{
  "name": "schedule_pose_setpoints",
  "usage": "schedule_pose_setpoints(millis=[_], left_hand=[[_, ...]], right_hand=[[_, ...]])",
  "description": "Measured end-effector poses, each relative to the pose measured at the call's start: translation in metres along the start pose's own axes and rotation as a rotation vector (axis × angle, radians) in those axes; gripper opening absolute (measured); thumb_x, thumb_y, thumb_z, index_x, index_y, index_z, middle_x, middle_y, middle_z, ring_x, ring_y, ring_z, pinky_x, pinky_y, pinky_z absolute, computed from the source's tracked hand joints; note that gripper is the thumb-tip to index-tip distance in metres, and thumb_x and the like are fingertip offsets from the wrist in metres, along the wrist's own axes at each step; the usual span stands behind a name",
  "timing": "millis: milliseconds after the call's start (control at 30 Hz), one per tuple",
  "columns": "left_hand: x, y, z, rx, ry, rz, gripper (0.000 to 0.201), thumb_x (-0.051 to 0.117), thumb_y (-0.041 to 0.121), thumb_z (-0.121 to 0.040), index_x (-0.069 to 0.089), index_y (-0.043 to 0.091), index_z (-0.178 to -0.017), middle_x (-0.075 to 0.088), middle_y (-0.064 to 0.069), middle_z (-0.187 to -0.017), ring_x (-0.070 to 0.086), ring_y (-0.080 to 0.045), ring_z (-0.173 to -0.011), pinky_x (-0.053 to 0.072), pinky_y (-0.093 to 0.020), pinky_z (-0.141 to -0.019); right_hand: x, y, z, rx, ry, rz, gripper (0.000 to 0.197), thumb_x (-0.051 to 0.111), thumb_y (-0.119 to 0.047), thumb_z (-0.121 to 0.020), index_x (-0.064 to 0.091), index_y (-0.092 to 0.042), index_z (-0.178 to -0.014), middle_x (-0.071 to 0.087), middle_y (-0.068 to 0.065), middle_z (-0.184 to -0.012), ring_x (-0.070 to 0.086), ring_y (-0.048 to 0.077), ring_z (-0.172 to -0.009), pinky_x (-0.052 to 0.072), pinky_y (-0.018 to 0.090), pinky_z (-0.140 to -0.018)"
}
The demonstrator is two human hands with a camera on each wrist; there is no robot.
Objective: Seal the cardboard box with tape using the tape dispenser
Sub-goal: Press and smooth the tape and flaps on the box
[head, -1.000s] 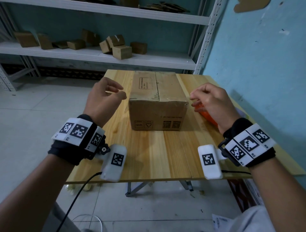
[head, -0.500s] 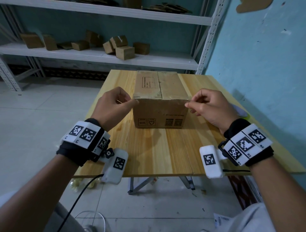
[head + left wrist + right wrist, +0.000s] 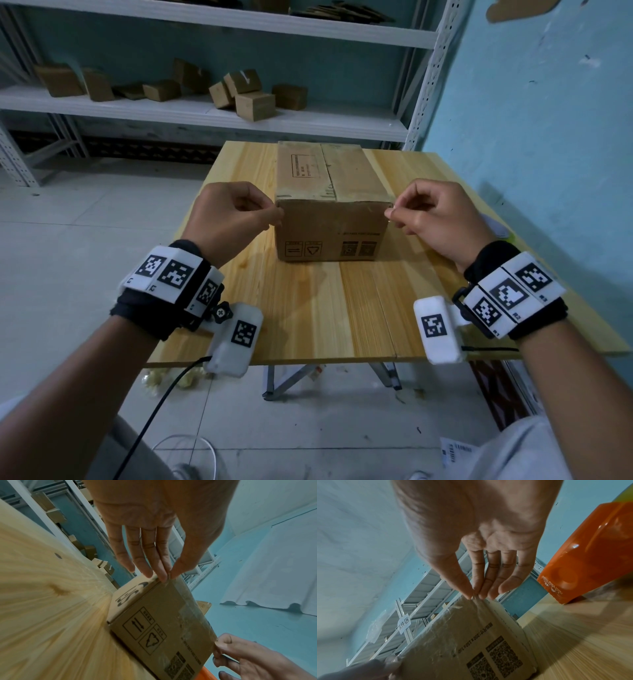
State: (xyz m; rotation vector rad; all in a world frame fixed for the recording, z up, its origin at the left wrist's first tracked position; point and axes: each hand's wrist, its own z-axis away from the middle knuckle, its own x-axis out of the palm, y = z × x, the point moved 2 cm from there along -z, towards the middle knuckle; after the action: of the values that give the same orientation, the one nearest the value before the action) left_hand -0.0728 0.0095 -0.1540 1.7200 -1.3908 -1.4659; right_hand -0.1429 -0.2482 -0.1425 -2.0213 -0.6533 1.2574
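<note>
From the head camera, a closed cardboard box (image 3: 332, 209) sits in the middle of a wooden table (image 3: 329, 318). The left hand (image 3: 229, 219) and right hand (image 3: 431, 219) are at its near top corners, each pinching thumb against forefinger.

The left wrist camera shows a strip of clear tape (image 3: 193, 609) stretched along the box's near top edge, its ends pinched between the two hands.

The right wrist camera shows an orange tape dispenser (image 3: 590, 555) on the table just right of the box.
</note>
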Motion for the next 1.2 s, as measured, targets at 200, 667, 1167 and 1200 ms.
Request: schedule_pose_setpoints(millis=[200,667,1167,1200], left_hand=[[-0.005,0.001,-0.001,-0.06,-0.076,0.139,0.026,0.049,0.017,-0.093,0.068,0.007,-0.078,0.073,-0.005,-0.077,0.068,-0.02,-0.08,0.053,-0.034,-0.074],[-0.005,-0.009,-0.008,0.091,-0.029,-0.057,0.057,0.066,0.002,-0.08,0.056,0.032,-0.127,0.048,0.016,-0.138,0.044,-0.004,-0.126,0.046,-0.023,-0.091],[-0.004,-0.001,-0.003,0.081,-0.103,0.115,0.041,0.068,0.014,-0.083,0.061,0.022,-0.122,0.055,0.013,-0.133,0.06,-0.003,-0.107,0.05,-0.009,-0.07],[-0.005,-0.001,-0.003,0.077,-0.102,0.118,0.041,0.069,0.015,-0.082,0.062,0.023,-0.122,0.055,0.013,-0.133,0.06,-0.003,-0.107,0.05,-0.01,-0.071]], right_hand=[[0.0,-0.002,0.001,-0.021,-0.004,-0.001,0.01,0.07,-0.018,-0.087,0.067,-0.011,-0.08,0.068,0.01,-0.083,0.065,0.028,-0.087,0.056,0.05,-0.084],[0.004,-0.003,0.001,-0.06,-0.023,-0.007,0.053,0.049,0.005,-0.091,0.067,-0.032,-0.123,0.06,-0.015,-0.133,0.057,0.002,-0.119,0.047,0.032,-0.105],[0.005,-0.002,0.002,-0.027,-0.044,-0.066,0.052,0.045,0.008,-0.09,0.069,-0.028,-0.121,0.059,-0.013,-0.135,0.054,-0.003,-0.115,0.052,0.017,-0.087],[0.005,-0.001,0.002,-0.027,-0.04,-0.073,0.052,0.045,0.007,-0.09,0.069,-0.028,-0.12,0.059,-0.014,-0.135,0.054,-0.002,-0.116,0.052,0.019,-0.09]])
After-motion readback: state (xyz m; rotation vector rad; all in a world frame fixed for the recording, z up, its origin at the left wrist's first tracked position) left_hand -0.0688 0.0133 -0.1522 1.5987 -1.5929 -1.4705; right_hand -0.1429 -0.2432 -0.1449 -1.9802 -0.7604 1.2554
